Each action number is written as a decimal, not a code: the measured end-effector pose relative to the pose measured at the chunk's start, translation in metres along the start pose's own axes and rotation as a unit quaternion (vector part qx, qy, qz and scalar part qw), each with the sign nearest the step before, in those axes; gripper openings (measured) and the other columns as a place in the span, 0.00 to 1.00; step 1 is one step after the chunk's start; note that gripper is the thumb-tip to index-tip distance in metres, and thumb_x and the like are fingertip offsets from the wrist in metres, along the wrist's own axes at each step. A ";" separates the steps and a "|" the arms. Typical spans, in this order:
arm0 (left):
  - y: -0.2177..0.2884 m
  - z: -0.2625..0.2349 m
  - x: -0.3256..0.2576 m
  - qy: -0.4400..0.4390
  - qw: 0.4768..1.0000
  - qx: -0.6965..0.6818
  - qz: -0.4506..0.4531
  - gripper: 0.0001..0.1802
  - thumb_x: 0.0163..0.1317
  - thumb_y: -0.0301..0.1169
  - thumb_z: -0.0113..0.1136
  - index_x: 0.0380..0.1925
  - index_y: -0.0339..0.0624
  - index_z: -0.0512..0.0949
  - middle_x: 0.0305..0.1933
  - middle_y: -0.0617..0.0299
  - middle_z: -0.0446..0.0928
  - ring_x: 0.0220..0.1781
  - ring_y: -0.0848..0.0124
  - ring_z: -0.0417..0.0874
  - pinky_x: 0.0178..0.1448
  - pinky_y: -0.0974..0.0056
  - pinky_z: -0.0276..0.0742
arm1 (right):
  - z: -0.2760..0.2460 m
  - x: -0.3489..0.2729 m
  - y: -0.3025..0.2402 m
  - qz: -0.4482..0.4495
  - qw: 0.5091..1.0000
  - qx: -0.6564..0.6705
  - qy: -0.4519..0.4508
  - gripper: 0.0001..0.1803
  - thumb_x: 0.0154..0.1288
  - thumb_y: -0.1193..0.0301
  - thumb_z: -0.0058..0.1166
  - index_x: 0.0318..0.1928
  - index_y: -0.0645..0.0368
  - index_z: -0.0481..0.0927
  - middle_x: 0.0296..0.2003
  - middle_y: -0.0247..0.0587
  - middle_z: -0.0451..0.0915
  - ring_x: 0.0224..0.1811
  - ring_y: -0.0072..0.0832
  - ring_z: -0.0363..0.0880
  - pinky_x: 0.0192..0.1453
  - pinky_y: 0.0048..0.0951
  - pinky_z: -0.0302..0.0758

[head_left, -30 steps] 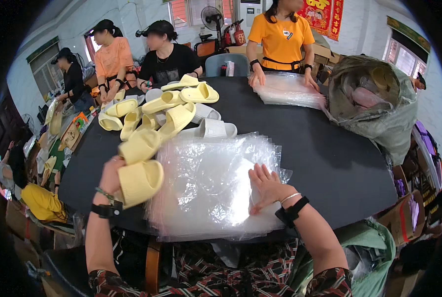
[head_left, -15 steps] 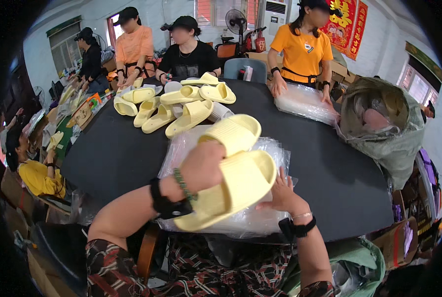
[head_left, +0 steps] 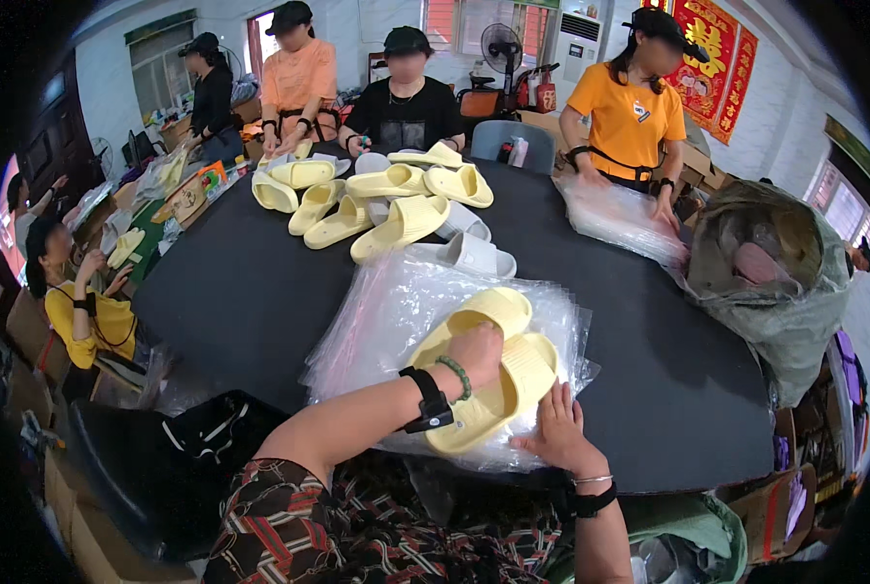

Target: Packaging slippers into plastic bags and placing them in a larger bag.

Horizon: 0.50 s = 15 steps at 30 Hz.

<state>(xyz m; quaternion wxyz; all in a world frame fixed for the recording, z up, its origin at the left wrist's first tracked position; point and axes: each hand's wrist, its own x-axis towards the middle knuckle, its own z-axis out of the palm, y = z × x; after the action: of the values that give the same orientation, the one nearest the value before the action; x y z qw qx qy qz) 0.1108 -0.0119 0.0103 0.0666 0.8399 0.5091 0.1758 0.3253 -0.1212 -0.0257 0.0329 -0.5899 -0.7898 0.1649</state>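
Note:
My left hand (head_left: 478, 352) is closed around the adjoining inner edges of a pair of pale yellow slippers (head_left: 529, 374), its fingertips hidden between them. The slippers sit side by side, toes pointing away from me, over a spread stack of clear plastic bags (head_left: 365, 316). Flat on the bags, just right of the nearer slipper, rests my right hand (head_left: 561, 428), open with its fingers stretched out. It appears to hold nothing.
Farther back on the dark table (head_left: 664, 380) lies a pile of yellow slippers (head_left: 396, 226) with some grey slippers (head_left: 474, 255). A co-worker at the far right handles more clear bags (head_left: 618, 219). Beside the table's right edge stands a big green-grey sack (head_left: 780, 311). Several other people work around.
My left hand has lowered the yellow slippers, right and toward the bags. Grey slippers behind them have come into sight. My right hand stays on the bags, and the whole view has shifted slightly.

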 end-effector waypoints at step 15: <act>-0.157 -0.056 -0.062 0.077 0.971 0.031 -0.226 0.10 0.55 0.31 0.62 0.33 0.36 0.76 0.36 0.41 0.81 0.43 0.44 0.82 0.48 0.46 0.78 | 0.004 -0.004 -0.002 -0.014 0.999 -0.015 0.026 0.68 0.53 0.28 0.54 0.75 0.71 0.45 0.76 0.68 0.39 0.80 0.59 0.30 0.77 0.63 0.37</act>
<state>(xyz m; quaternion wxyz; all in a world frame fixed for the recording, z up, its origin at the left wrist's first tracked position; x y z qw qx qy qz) -0.0663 0.0046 0.0026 0.0389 0.6887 0.6944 0.2049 0.3241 -0.1262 -0.0281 0.0473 -0.5830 -0.7994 0.1373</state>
